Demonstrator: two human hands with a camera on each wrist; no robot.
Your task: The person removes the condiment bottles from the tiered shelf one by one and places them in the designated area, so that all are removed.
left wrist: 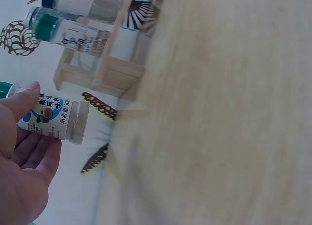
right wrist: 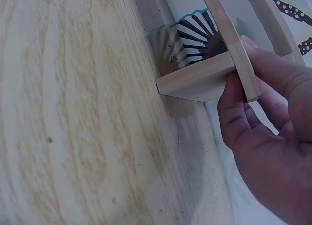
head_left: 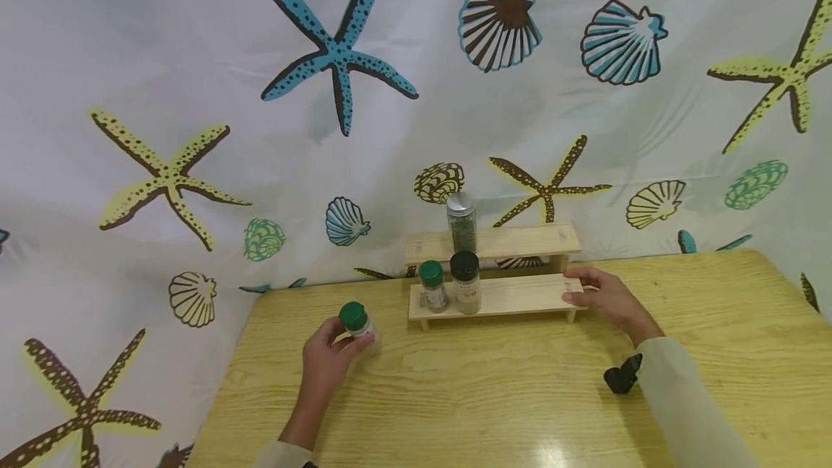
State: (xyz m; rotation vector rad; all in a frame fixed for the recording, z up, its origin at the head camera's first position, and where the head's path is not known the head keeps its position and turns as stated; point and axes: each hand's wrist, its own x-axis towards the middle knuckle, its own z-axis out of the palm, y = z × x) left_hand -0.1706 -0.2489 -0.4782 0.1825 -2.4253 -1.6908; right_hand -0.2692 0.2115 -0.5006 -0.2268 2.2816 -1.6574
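Note:
My left hand (head_left: 326, 358) grips a small spice jar (head_left: 354, 317) with a green cap, left of the wooden two-step rack (head_left: 520, 295). In the left wrist view the jar's white label (left wrist: 52, 115) shows between thumb and fingers, and its clear base points toward the table. My right hand (head_left: 609, 300) pinches the right end of the rack's lower step, thumb above and fingers beneath. On that step stand another green-capped jar (head_left: 433, 287) and a taller black-capped jar (head_left: 466, 284). A silver-lidded jar (head_left: 462, 224) of green flakes stands on the upper step.
The rack stands near the back edge of the wooden table (head_left: 481, 388). Behind it hangs a white cloth (head_left: 403, 136) printed with starfish and shells. A small black object (head_left: 622, 375) is at the right sleeve's cuff.

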